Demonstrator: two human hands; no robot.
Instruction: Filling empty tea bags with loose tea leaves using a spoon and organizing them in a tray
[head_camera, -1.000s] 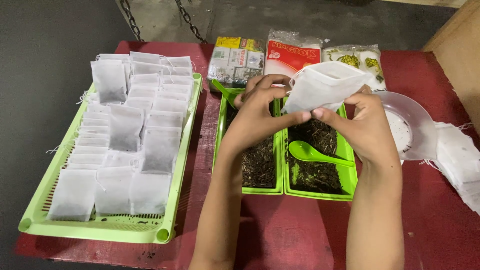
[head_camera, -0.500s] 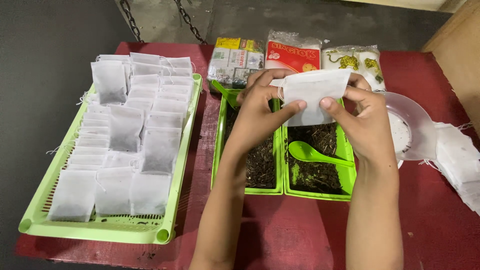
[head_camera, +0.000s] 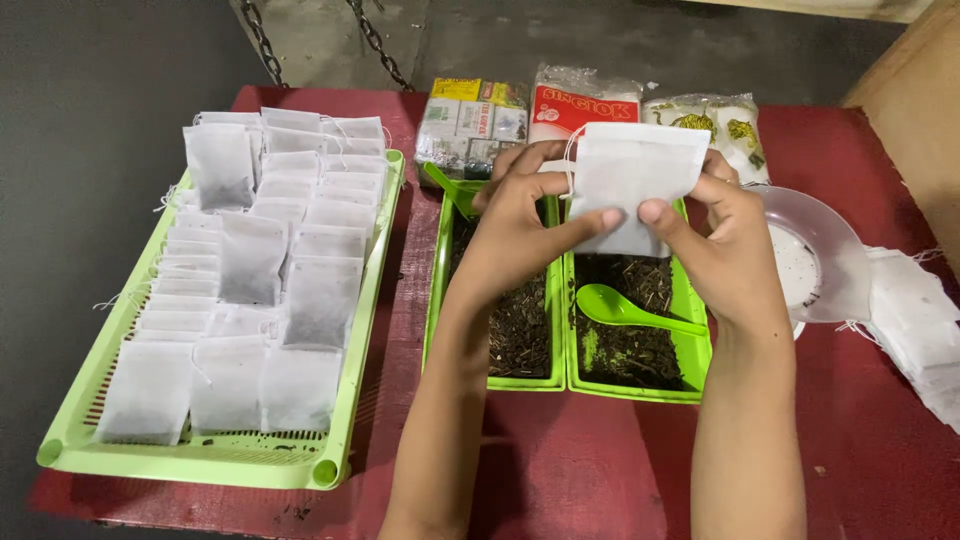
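Your left hand (head_camera: 520, 235) and right hand (head_camera: 725, 250) both pinch one empty white filter bag (head_camera: 630, 180), fingers closed on it with the thumbs pressed to its lower front edge. You hold the bag upright in the air above the far end of the twin green trays (head_camera: 560, 375), which carry dark loose tea. A green plastic spoon (head_camera: 625, 308) lies in the right-hand tray, just below the bag. Left of the trays, a light green slotted tray (head_camera: 200, 460) is packed with rows of filled white tea bags (head_camera: 250, 260). Behind the trays stand three packets of tea (head_camera: 590, 100). Right of the trays sits a clear plastic bowl (head_camera: 815, 260), and past that a pile of empty filter bags (head_camera: 915, 320), all on the red table (head_camera: 600, 470).
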